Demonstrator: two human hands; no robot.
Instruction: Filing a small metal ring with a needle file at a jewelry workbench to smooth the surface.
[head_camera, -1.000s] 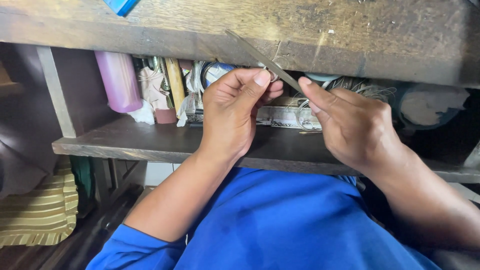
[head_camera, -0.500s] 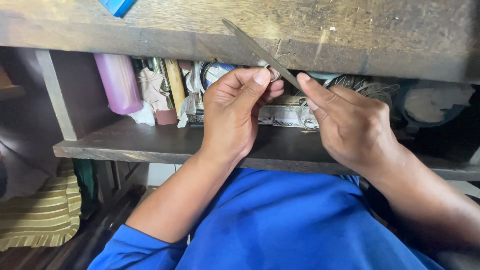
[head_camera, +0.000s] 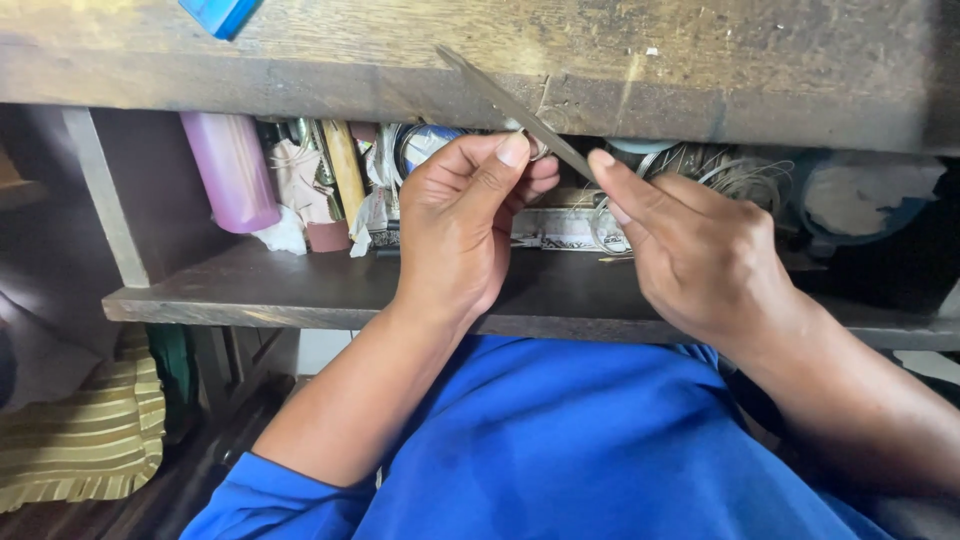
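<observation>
- The right hand (head_camera: 705, 255) grips a slim metal file (head_camera: 515, 108), with its index finger laid along the blade; the hand covers the handle end.
- The file slants up and to the left, and its tip crosses in front of the thick wooden bench top (head_camera: 700, 70).
- The left hand (head_camera: 465, 225) pinches a small metal ring (head_camera: 537, 148) between thumb and fingertips. Only a sliver of the ring shows.
- The file touches the ring just above the left fingertips, in the gap between the two hands.
- Both hands are raised in front of an open wooden shelf (head_camera: 270, 290) under the bench top.
- Behind the right hand, coils of thin wire (head_camera: 740, 175) lie on the shelf.
- Behind the left hand sits a round tin with a blue face (head_camera: 425, 145), and crumpled paper (head_camera: 295, 180) lies beside it.
- Further left on the shelf a pink plastic bottle (head_camera: 232, 170) stands upright, and a wooden handle (head_camera: 345, 175) leans near it.
- A blue object (head_camera: 220, 14) lies on the bench top at the upper left, cut off by the frame.
- Below the hands, blue fabric (head_camera: 590, 450) covers the person's lap and left sleeve.
- At the lower left a yellow striped cloth (head_camera: 85, 440) lies well apart from the hands.
</observation>
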